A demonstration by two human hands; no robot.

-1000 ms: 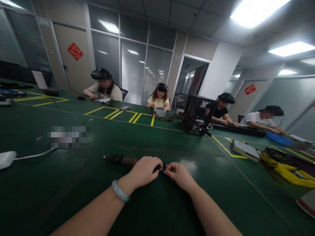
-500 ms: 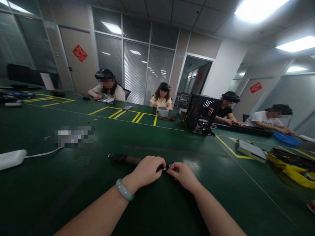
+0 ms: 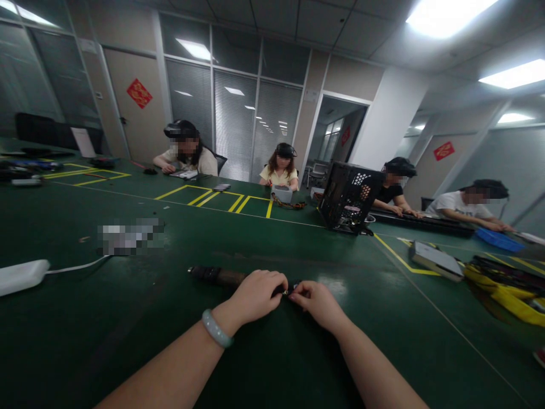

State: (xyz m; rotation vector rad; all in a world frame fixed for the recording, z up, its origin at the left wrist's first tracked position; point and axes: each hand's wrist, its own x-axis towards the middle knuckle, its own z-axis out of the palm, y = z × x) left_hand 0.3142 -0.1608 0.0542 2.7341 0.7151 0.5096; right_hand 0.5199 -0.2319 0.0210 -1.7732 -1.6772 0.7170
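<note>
A long dark rod-like tool (image 3: 221,276) with a small metal tip at its left end lies on the green table (image 3: 179,341). My left hand (image 3: 261,292), with a pale bangle at the wrist, is wrapped over its right part. Close beside it, my right hand (image 3: 313,301) pinches at the tool's right end, where a small shiny piece shows between the fingertips of both hands. What exactly the right fingers hold is too small to make out.
A white block (image 3: 23,276) with a cable is at the left, near a blurred item. Farther back stand a black computer case (image 3: 351,199) and a grey power supply (image 3: 281,195). A silver box (image 3: 436,261), a yellow bag (image 3: 508,289) and a blue tray (image 3: 499,240) are rightward. Several people sit opposite.
</note>
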